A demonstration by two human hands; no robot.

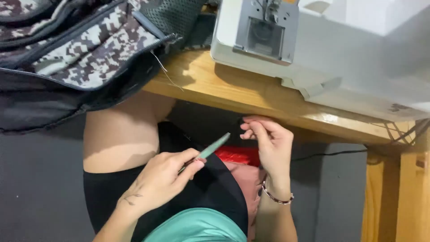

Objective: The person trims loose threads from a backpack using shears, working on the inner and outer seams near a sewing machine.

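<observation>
The left hand (pixel 156 181) pinches a slim teal-handled tool (pixel 210 150), tip aimed at the right hand (pixel 268 143), whose fingers curl narrowly, seemingly pinching something too small to tell. A slip could jab those fingers; the camouflage backpack (pixel 80 49) overhanging the wooden table (pixel 251 96) might slide off.

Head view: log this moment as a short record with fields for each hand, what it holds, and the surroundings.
Left hand: holds a slim teal tool, fingers pinched near its lower end, tip pointing up and to the right.
Right hand: fingers curled just below the table edge; what they pinch cannot be told; beaded bracelet on the wrist.
Table: wooden, carrying a white sewing machine and a camouflage backpack.
Lap: black cloth, red fabric.
</observation>
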